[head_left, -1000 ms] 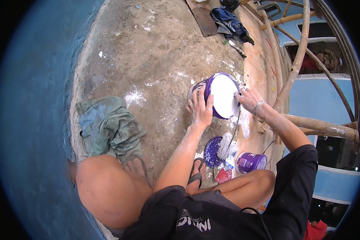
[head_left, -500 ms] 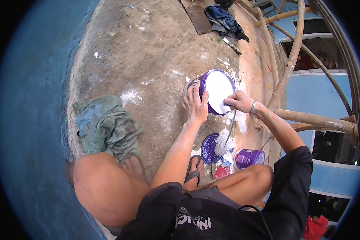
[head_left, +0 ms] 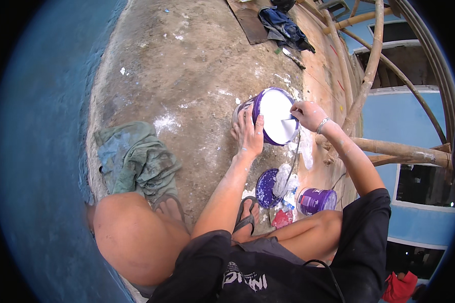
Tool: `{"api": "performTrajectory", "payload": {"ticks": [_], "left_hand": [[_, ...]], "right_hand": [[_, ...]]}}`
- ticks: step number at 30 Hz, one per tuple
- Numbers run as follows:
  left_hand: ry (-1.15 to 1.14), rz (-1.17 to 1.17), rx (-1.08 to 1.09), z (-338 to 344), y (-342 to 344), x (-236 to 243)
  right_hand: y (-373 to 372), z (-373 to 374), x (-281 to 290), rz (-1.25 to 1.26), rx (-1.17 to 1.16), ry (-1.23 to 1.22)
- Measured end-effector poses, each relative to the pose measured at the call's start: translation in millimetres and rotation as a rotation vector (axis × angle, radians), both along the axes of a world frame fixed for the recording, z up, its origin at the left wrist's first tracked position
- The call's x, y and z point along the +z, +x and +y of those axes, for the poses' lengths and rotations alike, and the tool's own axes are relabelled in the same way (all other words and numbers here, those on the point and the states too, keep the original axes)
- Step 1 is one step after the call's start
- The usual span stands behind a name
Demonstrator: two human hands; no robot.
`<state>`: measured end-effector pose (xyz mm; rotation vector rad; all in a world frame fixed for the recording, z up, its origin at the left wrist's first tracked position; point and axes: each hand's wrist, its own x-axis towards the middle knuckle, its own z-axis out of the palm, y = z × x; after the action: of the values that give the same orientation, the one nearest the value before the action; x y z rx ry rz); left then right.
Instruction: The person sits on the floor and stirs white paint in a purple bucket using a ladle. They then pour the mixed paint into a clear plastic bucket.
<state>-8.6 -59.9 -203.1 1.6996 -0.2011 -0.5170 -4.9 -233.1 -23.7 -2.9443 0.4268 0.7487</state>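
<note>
1. While the purple paint bucket (head_left: 256,107) is steadied from its left side by the left hand (head_left: 248,134), white paint (head_left: 276,106) is exposed at its open top.
2. The left hand is clasped against the outer wall, fingers spread, with the thumb laid up by the rim.
3. The right hand (head_left: 309,116) is poised at the opposite side of the rim, its fingers pinched together on what seems to be a small dark item (head_left: 291,116); the kind cannot be told.
4. Near those fingertips, the paint surface is marked by a wedge-shaped break, so the step in hand is judged to be stirring or scooping.
5. The bucket is set on the stained concrete floor (head_left: 197,65), ahead of the feet; a spattered purple lid (head_left: 266,190) and a smaller purple bucket (head_left: 316,201) are seen nearer the body.
6. For the next move, a firm left-hand brace is judged to be called for, with the right fingertips kept over the opening so that drips are caught inside.
</note>
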Motion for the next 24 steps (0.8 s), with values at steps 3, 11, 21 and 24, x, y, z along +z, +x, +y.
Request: {"api": "performTrajectory", "payload": {"ticks": [3, 11, 21, 24], "left_hand": [[-0.003, 0.014, -0.019, 3.4, 1.5, 2.6], [-0.037, 0.017, -0.020, 2.7, 2.5, 4.6], [0.020, -0.011, -0.011, 2.3, 2.2, 3.1], [-0.008, -0.021, -0.003, 0.6, 0.8, 2.2]], "right_hand": [[-1.9, 19.0, 1.9, -0.016, 0.295, -0.168], [35.9, 14.0, -14.9, -0.207, 0.513, -0.261], [6.4, -30.3, -17.7, 0.137, -0.098, -0.360], [-18.9, -20.0, -15.9, 0.348, -0.110, -0.242]]}}
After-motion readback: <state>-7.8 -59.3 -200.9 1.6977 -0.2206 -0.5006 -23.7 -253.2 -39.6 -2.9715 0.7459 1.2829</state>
